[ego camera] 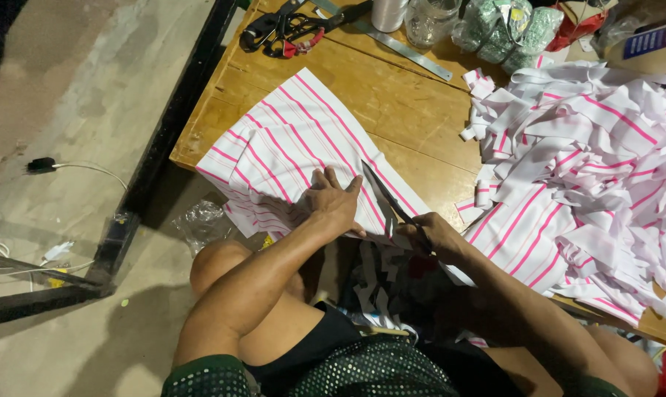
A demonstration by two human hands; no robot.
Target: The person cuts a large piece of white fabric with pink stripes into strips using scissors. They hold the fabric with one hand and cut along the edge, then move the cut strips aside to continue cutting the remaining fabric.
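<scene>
A folded piece of white cloth with pink stripes (289, 143) lies on a wooden table (392, 103), hanging over its near edge. My left hand (333, 200) presses flat on the cloth near that edge, fingers spread. My right hand (430, 234) grips a pair of dark scissors (384, 192), whose blades point up and away into the cloth just right of my left hand. Cut scraps of the same cloth lie in my lap (380, 283).
A big heap of cut pink-striped strips (590, 169) covers the table's right side. At the far edge lie another pair of scissors (285, 31), a metal ruler (399, 44), a glass jar (428, 18) and bags. The table's dark frame (167, 125) and concrete floor are left.
</scene>
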